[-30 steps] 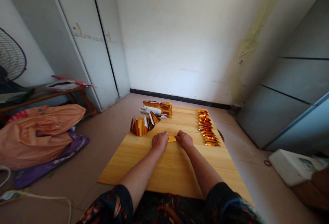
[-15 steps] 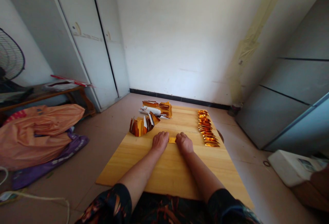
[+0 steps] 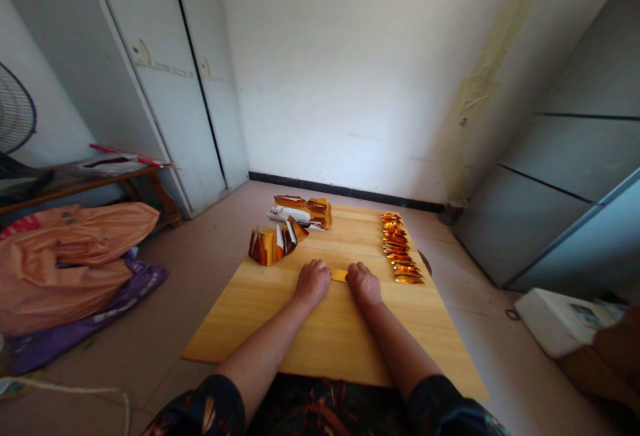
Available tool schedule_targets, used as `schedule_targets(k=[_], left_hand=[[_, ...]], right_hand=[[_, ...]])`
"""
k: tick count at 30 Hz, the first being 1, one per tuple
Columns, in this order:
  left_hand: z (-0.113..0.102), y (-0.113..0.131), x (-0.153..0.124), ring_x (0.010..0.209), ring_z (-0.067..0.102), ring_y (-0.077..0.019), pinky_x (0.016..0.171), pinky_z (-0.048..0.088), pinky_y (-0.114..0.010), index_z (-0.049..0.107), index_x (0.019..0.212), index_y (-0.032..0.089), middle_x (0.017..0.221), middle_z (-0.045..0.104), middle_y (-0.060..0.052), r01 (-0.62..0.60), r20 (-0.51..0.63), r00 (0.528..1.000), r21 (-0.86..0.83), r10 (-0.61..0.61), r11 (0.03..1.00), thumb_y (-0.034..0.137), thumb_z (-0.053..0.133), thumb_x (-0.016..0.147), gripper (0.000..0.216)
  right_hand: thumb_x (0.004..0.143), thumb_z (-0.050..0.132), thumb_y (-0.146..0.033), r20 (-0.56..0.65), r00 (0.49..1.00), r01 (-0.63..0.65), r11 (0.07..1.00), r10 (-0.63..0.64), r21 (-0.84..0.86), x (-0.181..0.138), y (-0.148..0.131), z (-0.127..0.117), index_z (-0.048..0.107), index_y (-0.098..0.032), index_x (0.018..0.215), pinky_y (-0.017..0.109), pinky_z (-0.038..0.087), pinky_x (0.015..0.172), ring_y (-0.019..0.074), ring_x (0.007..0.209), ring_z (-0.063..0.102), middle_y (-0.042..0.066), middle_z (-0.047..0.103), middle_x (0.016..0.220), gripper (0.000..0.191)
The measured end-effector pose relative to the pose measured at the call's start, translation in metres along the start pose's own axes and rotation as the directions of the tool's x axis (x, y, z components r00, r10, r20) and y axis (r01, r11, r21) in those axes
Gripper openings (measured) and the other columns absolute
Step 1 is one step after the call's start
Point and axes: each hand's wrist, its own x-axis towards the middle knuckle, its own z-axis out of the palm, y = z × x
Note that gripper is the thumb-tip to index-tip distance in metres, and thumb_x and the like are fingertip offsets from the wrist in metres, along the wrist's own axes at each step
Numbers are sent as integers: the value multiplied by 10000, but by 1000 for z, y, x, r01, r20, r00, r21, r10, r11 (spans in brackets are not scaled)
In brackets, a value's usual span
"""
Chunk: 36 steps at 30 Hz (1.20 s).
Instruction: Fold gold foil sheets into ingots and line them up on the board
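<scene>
A narrow folded strip of gold foil paper (image 3: 339, 276) lies flat on the wooden table (image 3: 320, 343), its middle showing between my hands. My left hand (image 3: 314, 281), fingers curled, grips the strip's left end. At its right end my right hand (image 3: 364, 282) is closed the same way. The fingertips are partly hidden behind the knuckles. Beyond my left hand stands a fanned bundle of gold foil sheets (image 3: 270, 247) with white backs. Along the table's right side runs a row of folded shiny gold pieces (image 3: 400, 249).
Behind the fanned bundle lies another stack of gold and white sheets (image 3: 303, 212). Orange and purple bags (image 3: 75, 249) rest on the floor at the left, near a low wooden bench (image 3: 155, 189). A white box (image 3: 553, 323) sits on the floor at the right.
My hands have moved slightly apart along the gold strip, so a little more of it shows between them. The whole view has shifted slightly.
</scene>
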Motion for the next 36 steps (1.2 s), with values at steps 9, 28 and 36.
schedule_targets(k=[9,28,36], left_hand=[[-2,0,-2,892,509,-200,731,369,-313,673,838,227,864,597,-54,-65,-46,997,-25,64,998,262,506,881,176],[-1,-4,4,969,513,-189,809,356,-318,670,841,235,945,622,-34,84,23,996,-200,-81,976,248,539,837,131],[-3,-8,4,1025,498,-194,877,325,-360,699,833,296,983,633,-7,160,57,987,-264,-151,951,219,558,807,163]], right_hand=[[908,429,-246,-25,995,-92,986,97,137,1,2,-4,618,-220,865,216,294,592,112,812,545,14,608,882,195],[754,577,-356,-10,962,-260,931,272,258,-1,-17,0,635,-226,852,298,326,746,218,969,486,62,587,969,173],[754,538,-179,13,977,-204,926,211,319,-1,2,-2,699,-235,874,235,360,738,174,922,537,46,631,949,209]])
